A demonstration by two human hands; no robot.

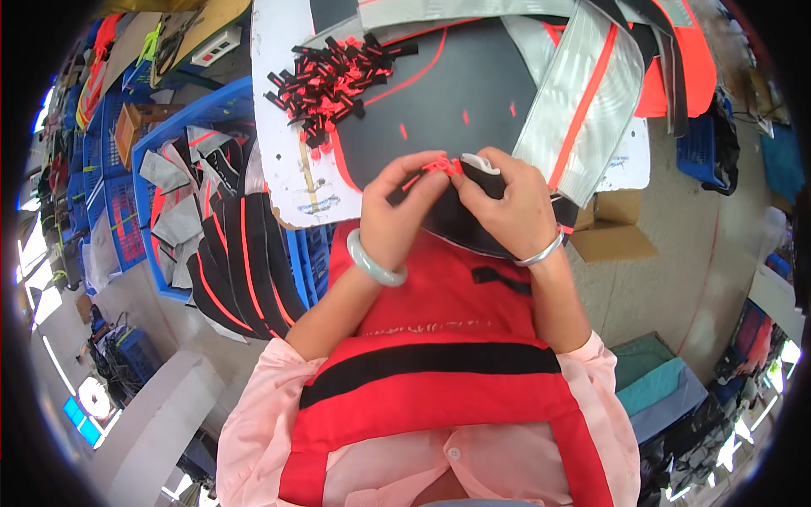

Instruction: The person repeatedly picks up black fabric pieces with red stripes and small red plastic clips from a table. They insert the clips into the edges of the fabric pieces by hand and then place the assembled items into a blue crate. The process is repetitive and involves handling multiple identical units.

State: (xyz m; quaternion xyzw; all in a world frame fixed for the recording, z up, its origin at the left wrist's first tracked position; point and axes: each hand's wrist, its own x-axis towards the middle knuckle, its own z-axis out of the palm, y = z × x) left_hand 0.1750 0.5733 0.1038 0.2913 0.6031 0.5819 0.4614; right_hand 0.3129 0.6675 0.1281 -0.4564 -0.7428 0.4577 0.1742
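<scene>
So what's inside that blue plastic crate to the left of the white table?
The blue plastic crate holds pale grey fabric pieces and long black strips with red-orange stripes, which spill over its near side. Its bottom, and anything beneath those layers, is covered.

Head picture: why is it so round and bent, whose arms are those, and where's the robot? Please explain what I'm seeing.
There is no robot here. A person wears two fisheye cameras on the head; this is the left one's view, looking down, and its wide lens bends straight edges. The bare left hand and right hand are the wearer's own. Their fingertips meet at a small red piece, too partly covered to identify. On the white table lie a dark panel with red marks, a pile of black-and-red tabs and a silvery strip with an orange line.
</scene>
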